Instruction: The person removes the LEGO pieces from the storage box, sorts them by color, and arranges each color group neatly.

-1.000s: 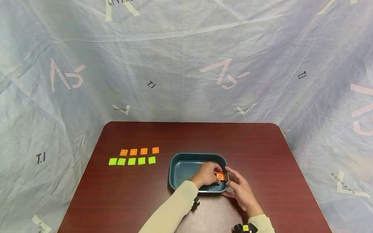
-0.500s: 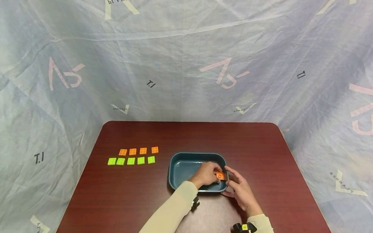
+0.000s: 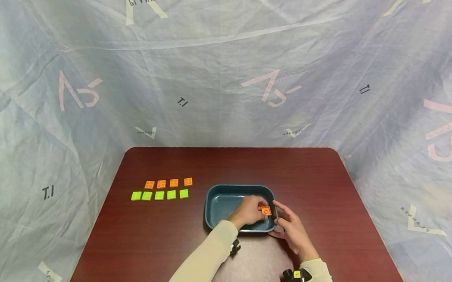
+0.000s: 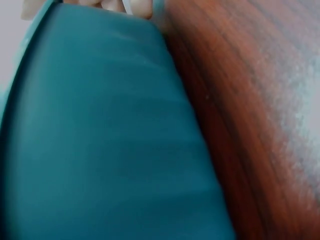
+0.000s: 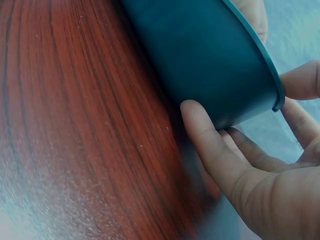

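Observation:
A teal rectangular tray point(image 3: 222, 206) stands right of the table's middle. My left hand point(image 3: 249, 209) reaches inside it, pinching a flat orange building brick point(image 3: 266, 211) near the right end wall, hollow underside up. The left fingertips are partly hidden behind the brick. At the tray's right end my right hand point(image 3: 295, 235) grips the corner. In the right wrist view, its thumb point(image 5: 197, 120) lies low against the outer wall, with other fingers at the rim. The left wrist view is mostly filled by the tray's outer wall point(image 4: 100, 125).
To the left of the tray, several orange bricks point(image 3: 161, 184) form a back row, studs up. Just in front runs a row of several lime green bricks point(image 3: 159, 195). The dark red wooden table point(image 3: 139, 245) is bounded behind by a grey printed cloth point(image 3: 223, 93).
The orange brick in my left hand has shifted slightly left and up, a little away from the right end wall. My right hand and the tray stay in place.

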The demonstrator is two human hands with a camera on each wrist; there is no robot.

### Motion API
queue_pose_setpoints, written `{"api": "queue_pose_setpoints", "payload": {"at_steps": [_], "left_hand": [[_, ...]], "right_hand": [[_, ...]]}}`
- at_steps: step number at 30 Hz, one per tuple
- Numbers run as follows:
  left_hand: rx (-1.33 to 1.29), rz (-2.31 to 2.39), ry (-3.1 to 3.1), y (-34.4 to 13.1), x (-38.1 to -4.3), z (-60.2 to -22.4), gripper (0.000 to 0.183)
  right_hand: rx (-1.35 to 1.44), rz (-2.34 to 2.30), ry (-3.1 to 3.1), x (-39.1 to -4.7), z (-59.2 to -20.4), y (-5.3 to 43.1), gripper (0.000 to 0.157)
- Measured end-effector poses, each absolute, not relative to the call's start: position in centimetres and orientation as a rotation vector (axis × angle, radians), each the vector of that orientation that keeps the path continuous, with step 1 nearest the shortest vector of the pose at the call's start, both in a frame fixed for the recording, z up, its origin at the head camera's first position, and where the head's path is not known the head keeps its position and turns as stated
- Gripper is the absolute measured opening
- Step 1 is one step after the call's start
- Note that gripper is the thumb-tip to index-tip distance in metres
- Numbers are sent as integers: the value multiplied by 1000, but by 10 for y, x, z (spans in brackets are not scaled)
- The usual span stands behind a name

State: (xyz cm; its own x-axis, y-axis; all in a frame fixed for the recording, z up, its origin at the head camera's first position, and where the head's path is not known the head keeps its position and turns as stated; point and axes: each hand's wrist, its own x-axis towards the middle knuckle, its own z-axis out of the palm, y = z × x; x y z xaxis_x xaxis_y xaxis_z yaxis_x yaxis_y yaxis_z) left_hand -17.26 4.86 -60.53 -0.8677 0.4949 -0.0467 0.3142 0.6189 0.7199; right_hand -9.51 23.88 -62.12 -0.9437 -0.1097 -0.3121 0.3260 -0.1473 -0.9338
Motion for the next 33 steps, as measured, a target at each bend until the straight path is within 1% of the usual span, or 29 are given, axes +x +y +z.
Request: {"api": "queue_pose_setpoints", "payload": {"at_steps": [10,22,28,33], "left_hand": [[697,1150,2614,42,-174,-599,46],[545,1392,2484,30,-171,-579,37],[470,1485,2458,23,-170,-576,39],[457,1569,2458,17,-170,-575,39]], "right_hand": [[240,-2162,1845,-96,-622,239,66],[276,-2182,1845,-96,-623,239,65],[262,-2186,1856,-96,-623,237,65],[251,-2180,1865,-95,-622,237,65]]}}
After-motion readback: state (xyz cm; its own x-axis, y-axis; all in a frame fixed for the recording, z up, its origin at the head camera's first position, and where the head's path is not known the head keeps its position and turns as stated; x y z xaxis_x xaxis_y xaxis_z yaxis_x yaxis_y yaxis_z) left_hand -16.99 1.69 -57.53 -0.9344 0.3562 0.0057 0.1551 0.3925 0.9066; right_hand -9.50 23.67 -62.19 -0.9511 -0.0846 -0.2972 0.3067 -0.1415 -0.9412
